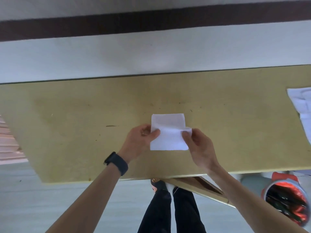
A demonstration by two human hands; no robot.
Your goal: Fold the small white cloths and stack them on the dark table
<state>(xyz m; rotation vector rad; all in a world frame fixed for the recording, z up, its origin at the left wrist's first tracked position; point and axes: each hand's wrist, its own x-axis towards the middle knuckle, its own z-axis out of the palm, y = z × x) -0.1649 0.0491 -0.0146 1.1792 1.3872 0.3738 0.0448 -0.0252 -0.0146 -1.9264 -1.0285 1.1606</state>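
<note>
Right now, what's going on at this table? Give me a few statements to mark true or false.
1. The left hand and the right hand both pinch the white cloth. True.
2. The dark watch sits on the right wrist. False: it is on the left wrist.
3. The spare white cloths lie at the right end of the table. True.
4. The bin stands on the table. False: it is on the floor, below the table's near right edge.
</note>
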